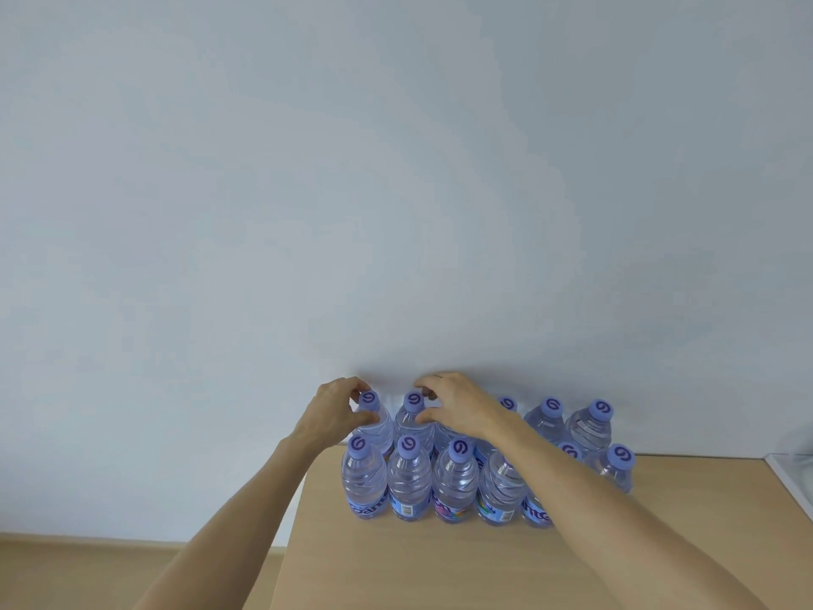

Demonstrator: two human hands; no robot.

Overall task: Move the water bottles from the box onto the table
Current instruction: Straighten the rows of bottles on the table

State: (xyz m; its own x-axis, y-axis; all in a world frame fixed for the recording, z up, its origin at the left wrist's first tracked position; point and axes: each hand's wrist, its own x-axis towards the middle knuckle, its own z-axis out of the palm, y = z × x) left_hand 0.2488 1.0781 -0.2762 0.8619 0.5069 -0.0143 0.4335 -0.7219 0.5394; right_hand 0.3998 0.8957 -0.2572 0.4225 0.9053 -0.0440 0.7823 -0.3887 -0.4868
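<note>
Both grips on back-row bottles (pixel 371 422), wooden table (pixel 440 565), pale wall (pixel 396 169).

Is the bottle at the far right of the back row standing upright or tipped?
Slightly tipped. The bottle leans to the right, its cap off to the right of its body, while the bottle beside it stands straighter. Wide-angle distortion may add to this.
</note>
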